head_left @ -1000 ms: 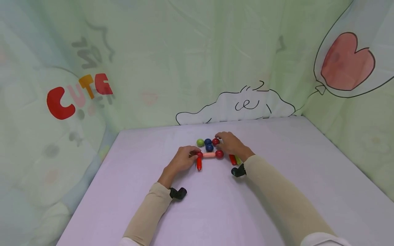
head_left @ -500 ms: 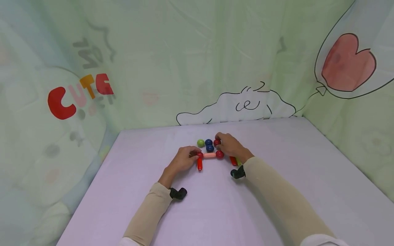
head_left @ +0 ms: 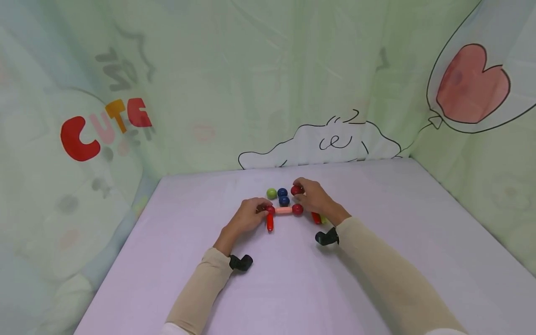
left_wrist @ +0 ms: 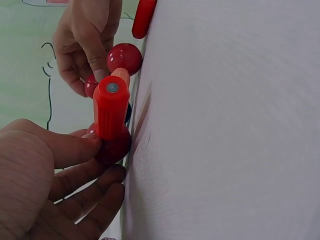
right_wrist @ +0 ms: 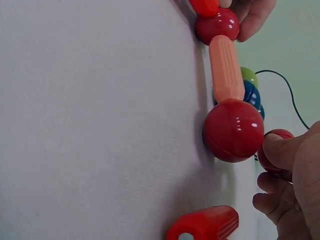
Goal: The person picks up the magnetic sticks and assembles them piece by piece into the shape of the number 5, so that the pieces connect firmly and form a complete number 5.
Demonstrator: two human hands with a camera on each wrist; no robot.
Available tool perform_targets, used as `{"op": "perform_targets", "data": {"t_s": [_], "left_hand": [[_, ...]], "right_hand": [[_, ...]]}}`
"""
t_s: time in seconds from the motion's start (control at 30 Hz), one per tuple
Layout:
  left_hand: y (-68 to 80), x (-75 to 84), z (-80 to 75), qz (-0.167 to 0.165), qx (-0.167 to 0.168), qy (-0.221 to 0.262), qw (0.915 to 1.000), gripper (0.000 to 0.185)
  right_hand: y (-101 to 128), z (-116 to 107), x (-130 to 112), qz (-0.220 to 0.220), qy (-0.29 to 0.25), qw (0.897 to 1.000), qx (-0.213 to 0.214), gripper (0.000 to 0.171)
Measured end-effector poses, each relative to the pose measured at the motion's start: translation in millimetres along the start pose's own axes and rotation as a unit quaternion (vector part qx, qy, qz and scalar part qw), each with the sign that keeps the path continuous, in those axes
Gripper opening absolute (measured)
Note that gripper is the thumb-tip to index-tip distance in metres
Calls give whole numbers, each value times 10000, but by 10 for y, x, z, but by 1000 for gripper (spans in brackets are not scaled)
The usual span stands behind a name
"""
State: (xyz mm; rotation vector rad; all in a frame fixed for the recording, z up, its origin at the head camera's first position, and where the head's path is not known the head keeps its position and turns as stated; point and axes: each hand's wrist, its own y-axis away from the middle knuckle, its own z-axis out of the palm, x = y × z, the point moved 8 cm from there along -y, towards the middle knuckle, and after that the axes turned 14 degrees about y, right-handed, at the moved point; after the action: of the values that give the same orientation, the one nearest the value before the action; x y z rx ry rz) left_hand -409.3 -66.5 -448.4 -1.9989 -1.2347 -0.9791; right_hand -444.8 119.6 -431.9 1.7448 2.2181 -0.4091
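Observation:
On the table, a salmon-pink rod (head_left: 284,210) joins two red balls. A red rod (head_left: 270,222) points out from the left ball (head_left: 270,210) toward the person. My left hand (head_left: 248,216) pinches that left ball between thumb and fingers, as the left wrist view also shows. My right hand (head_left: 316,199) holds a separate red ball (head_left: 296,190), which sits just behind the joined right ball (right_wrist: 234,131). In the right wrist view, its thumb lies across the held ball (right_wrist: 275,135), and the fingers partly hide it.
Two blue balls (head_left: 284,201) and a green ball (head_left: 271,193) lie behind the pink rod. A loose red rod (head_left: 316,217) and a yellow-green rod (head_left: 324,218) lie under the right wrist, partly covered. A printed curtain (head_left: 234,93) hangs behind the table (head_left: 268,288).
My right hand has gripped the red ball and shifted it slightly right and away from the blue balls. The left hand stays at the left ball.

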Motion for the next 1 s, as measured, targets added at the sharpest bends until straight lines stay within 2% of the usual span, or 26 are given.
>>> {"op": "perform_targets", "data": {"t_s": [0.23,0.5,0.73,1.0], "left_hand": [[17,8,1,-88,9,-9,10000,28],[19,14,-5,-64,22,14,10000,28],[15,6,-12,-36,9,69,10000,27],[8,-5,-15,-39,-12,93,9999,28]], "right_hand": [[111,-100,-60,-231,-107,9994,254,43],[257,-115,-122,-247,-488,9969,565,43],[408,-93,-204,-384,-706,9947,646,44],[539,-128,-329,-542,-1049,9909,654,38]]}}
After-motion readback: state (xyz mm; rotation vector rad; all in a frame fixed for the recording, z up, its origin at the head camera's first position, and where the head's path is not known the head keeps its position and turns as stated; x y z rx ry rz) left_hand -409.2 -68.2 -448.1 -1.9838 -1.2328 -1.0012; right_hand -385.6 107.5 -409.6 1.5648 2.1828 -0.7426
